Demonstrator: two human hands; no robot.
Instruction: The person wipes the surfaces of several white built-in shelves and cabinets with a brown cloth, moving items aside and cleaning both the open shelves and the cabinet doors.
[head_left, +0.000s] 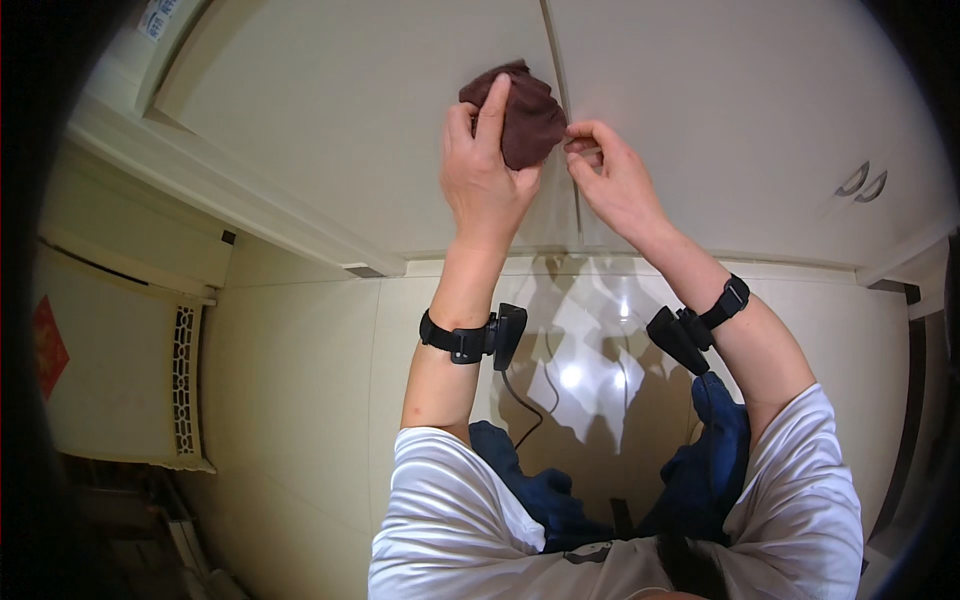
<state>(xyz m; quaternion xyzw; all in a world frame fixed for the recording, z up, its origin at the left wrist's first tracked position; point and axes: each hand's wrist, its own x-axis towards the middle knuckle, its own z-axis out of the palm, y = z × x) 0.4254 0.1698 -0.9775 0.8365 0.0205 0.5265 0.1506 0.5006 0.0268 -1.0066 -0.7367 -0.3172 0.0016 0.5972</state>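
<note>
My left hand (487, 180) grips a bunched dark brown cloth (534, 112), with one finger stretched over its top. The cloth is against a pale cabinet door (337, 135), just left of the seam between two doors. My right hand (611, 172) is at the seam, its fingers half curled and the thumb apart. Its fingertips are at the cloth's right edge; whether they touch it is hard to tell. The other cabinet door (712, 112) extends to the right. Each forearm wears a black strap with a small device, the left strap (454, 337) and the right strap (727, 300).
Two curved metal handles (861, 181) stick out at the right. Below the doors lies a glossy tiled floor (300, 375) with reflections. A thin cable (536, 412) hangs from the left device. A white cloth cover (112, 360) with a lattice border hangs at the left.
</note>
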